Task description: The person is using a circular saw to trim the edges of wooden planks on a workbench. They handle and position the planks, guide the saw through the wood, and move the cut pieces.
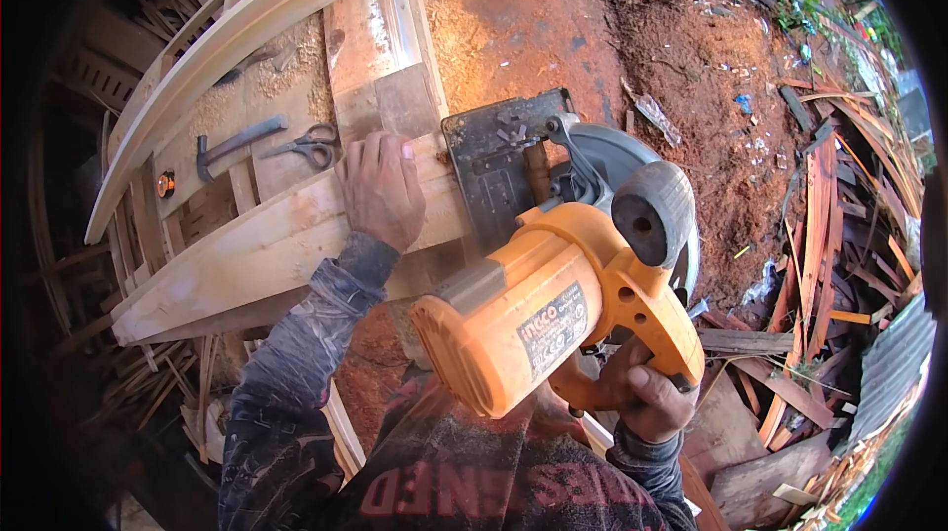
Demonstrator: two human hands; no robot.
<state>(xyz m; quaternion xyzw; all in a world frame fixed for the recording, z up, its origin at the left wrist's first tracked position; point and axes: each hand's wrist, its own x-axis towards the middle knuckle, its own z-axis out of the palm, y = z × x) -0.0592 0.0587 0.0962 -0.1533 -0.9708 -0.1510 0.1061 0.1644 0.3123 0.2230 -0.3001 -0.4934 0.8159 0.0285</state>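
My right hand (647, 398) is wrapped around the rear handle of an orange circular saw (523, 309). The saw's dark metal base plate (499, 161) rests at the right end of a pale wooden board (247, 235), and its grey blade guard (617, 151) reaches past that end. Where the blade meets the wood is hidden. Just left of the base plate, my left hand (383, 185) grips the board from above, fingers bent over its far side. Scissors (308, 148) and a hammer (237, 146) lie beyond the board, to the left of that hand.
A long pale plank (257, 12) runs across the far left of the sawdust-covered wooden bench (286, 86). Near its left side sits a small orange-and-black tape measure (166, 183). Reddish soil (681, 67) spreads ahead, and scrap wood (815, 235) is heaped along the right.
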